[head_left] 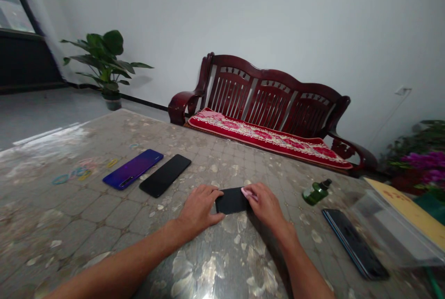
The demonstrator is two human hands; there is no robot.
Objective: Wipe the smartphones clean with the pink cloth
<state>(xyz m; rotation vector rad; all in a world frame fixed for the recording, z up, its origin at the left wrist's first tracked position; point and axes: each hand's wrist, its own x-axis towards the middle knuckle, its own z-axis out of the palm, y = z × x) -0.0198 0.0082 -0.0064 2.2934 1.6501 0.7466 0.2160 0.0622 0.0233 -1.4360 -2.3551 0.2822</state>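
Note:
A black phone [232,200] lies sideways on the table in front of me, dark face up. My left hand [201,204] grips its left end, thumb at the near edge and fingers at the far edge. My right hand [263,202] is closed at the phone's right end, pinching a small pink cloth [247,193] against its far right corner. The hand covers most of the cloth. Left of my hands lie a black phone [165,175] and a purple-blue phone [133,169], side by side. Another dark phone [354,243] rests at the right.
A green spray bottle [315,192] lies tilted at the right, near a clear plastic box [392,234] with a yellow sheet [410,208] on top. Colourful hair ties [81,170] are scattered at the left. Beyond the patterned table [104,225] stands a red wooden bench [267,99].

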